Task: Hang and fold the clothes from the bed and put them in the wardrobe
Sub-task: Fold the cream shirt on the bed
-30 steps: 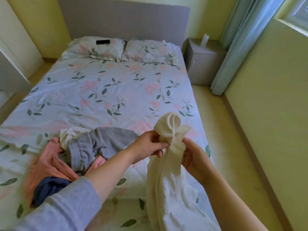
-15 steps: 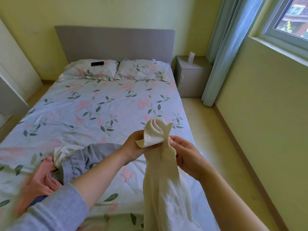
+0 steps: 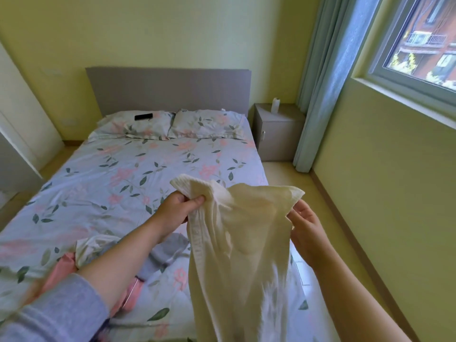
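A yellow-walled bedroom: the floral-covered bed (image 3: 128, 183) carries a heap of pink and grey clothes (image 3: 170, 250) near its foot edge. Above that edge, the left hand (image 3: 176, 208) and right hand (image 3: 304, 223) each pinch a cream ribbed knit garment (image 3: 241, 243), spreading its top. Next, probably: find the shoulders, then fold or hang.

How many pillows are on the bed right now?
2. One floral fabric pillow lies at the grey headboard's left end, a flat black object on it; the second floral pillow lies beside it, on the right. No more seem hidden.
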Demonstrator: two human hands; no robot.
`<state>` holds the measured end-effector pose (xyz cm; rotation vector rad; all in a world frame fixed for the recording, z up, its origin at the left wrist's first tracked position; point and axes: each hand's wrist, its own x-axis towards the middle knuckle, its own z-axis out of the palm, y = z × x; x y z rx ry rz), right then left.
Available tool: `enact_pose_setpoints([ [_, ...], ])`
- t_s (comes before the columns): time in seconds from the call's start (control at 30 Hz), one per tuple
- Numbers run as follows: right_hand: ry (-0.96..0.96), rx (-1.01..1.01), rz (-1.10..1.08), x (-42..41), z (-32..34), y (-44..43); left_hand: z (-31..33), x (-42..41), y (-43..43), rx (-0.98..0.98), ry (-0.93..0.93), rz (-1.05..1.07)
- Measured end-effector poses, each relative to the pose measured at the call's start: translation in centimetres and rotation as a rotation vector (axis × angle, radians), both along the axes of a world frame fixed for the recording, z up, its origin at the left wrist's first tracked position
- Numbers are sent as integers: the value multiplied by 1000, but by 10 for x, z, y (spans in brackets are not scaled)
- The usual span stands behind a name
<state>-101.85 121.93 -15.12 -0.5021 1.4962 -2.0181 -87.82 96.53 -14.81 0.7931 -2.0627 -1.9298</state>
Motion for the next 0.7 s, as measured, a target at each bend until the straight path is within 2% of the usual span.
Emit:
enact_pose_setpoints([
  [0.1,144,109,-7,-10,9,6,13,-2,-3,-164,13,41],
  [0.23,511,325,-109,-21,16,8,28,-2,-6,-386,39,171],
  [0.3,624,414,-158,-26,11,10,33,2,-6,-456,60,190],
  [0.37,677,468,-136,-31,4,11,35,8,-5,-497,2,129],
  [0.43,710,529,-64,-38,-3,11,35,13,-3,-497,-148,-6],
  [0.57,597,543,-83,-43,-10,11,16,29,13,-201,-362,-169],
  [0.63,430,434,-101,-38,-7,16,2,38,23,-144,-383,-123],
  [0.7,248,217,-53,-31,2,26,1,42,31,-128,-342,1],
])
